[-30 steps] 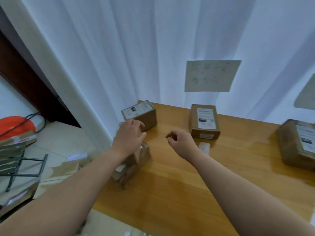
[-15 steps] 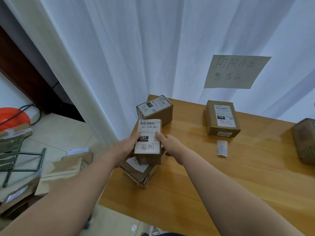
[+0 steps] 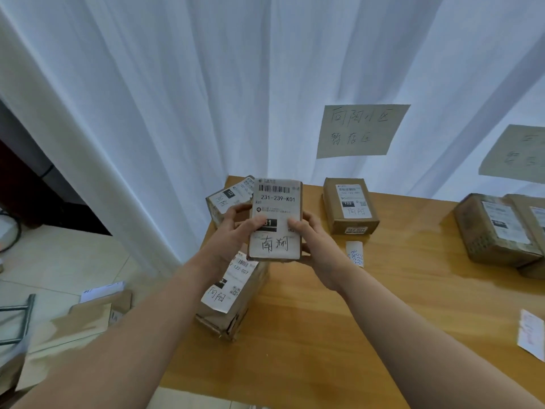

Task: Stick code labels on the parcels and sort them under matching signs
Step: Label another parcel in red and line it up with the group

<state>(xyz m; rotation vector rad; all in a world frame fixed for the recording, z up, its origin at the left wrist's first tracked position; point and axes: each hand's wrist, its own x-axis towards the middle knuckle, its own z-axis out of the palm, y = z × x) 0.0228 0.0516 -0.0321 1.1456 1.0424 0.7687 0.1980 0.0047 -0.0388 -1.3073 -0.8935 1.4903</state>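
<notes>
Held parcel (image 3: 275, 219) above table (image 3: 339, 320) edge, another parcel (image 3: 233, 296) beneath it, label sheet (image 3: 354, 253) to its right, sign (image 3: 358, 131) on curtain (image 3: 177, 98) behind.

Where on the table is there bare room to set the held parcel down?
Free: the table front, between the left-edge parcel and the paper slip. Crowded: under the sign, where the upright parcel and label sheet sit, and around the right-side parcels.
</notes>
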